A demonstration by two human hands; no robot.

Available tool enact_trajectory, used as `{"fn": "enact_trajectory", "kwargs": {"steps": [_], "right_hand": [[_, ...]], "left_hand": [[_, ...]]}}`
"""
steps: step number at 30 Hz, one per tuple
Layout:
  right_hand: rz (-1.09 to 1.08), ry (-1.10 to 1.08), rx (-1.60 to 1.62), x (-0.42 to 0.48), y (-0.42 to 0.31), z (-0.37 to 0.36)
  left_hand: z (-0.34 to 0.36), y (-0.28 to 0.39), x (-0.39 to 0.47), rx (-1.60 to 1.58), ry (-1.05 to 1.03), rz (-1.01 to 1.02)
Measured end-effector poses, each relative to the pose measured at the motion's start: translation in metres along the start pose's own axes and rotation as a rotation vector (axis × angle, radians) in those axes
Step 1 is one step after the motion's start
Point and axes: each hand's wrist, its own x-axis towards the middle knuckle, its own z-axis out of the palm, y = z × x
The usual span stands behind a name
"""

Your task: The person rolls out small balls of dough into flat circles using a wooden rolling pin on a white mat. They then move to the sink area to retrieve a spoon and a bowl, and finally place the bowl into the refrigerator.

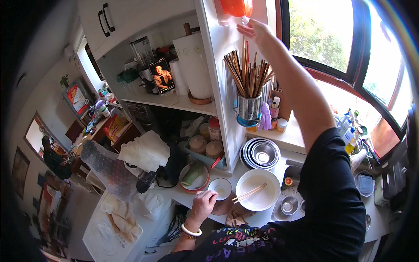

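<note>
My right hand (pixel 255 31) reaches up to the wall beside the window, its fingers at the white lower tip of an orange hanging object (pixel 238 7), cut off by the picture's top; whether they grip it I cannot tell. My left hand (pixel 203 204), with a white bangle at the wrist, is loosely curled at the near rim of a small white bowl (pixel 220 186); whether it holds anything is hidden. To its right, a pair of wooden chopsticks (pixel 250 193) lies across a large white bowl (pixel 262 204). A green vegetable piece (pixel 192 174) rests on a red-rimmed plate (pixel 198 189) at the left.
Nested steel bowls (pixel 260 153) stand behind the large bowl, left of the sink (pixel 278 214). A steel holder (pixel 249 108) full of chopsticks hangs on the cabinet side. A lit phone (pixel 162 76) stands on the shelf by a paper towel roll (pixel 193 65). Another person (pixel 55 160) is far left.
</note>
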Motion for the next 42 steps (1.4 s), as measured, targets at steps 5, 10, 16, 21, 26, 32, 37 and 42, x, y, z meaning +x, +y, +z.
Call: {"fn": "enact_trajectory", "kwargs": {"steps": [5, 10, 16, 21, 26, 32, 37, 42], "right_hand": [[-0.507, -0.081, -1.307, -0.039, -0.081, -0.068], [-0.687, -0.257, -1.361, -0.152, -0.11, -0.148], [-0.293, -0.024, -1.022, -0.345, -0.078, -0.232], [-0.075, 0.135, -0.857, -0.412, -0.05, -0.303], [-0.025, 0.388, -0.734, -0.434, -0.036, -0.329], [0.033, 0.308, -0.706, -0.413, -0.032, -0.338], [0.023, 0.223, -0.705, -0.401, -0.015, -0.321], [0.201, 0.021, -0.879, -0.408, 0.005, -0.295]], "left_hand": [[0.018, 0.026, 0.049, -0.142, -0.115, 0.192], [0.017, 0.055, 0.116, -0.429, 0.023, 0.239], [-0.067, -0.084, 0.26, 0.059, 0.844, 0.195], [-0.145, -0.168, 0.326, 0.481, 0.685, 0.211], [-0.141, -0.184, 0.339, 0.611, 0.561, 0.25], [-0.145, -0.197, 0.34, 0.652, 0.511, 0.252], [-0.164, -0.156, 0.338, 0.472, 0.814, 0.294], [-0.083, -0.039, 0.252, -0.156, 0.851, 0.497]]}}
